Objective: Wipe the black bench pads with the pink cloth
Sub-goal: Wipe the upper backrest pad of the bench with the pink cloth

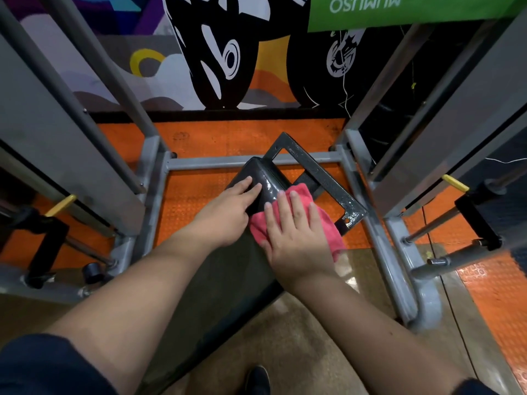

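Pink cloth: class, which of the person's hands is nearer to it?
Right. The right hand presses flat on the pink cloth; the left hand rests beside it on the black bench pad.

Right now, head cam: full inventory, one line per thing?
bench pad: 1, black, centre, running toward the camera
cloth: 1, pink, on the pad's right side under the right hand
bracket frame: 1, dark metal, beyond the pad's far end
rack frame: 1, grey steel, both sides with a crossbar behind the pad
yellow tabs: 2, one on each side of the rack
floor mat: orange, under the rack
mural wall: multicoloured, back
banner: 1, green, top right
left hand: flat on the pad
right hand: flat on the cloth
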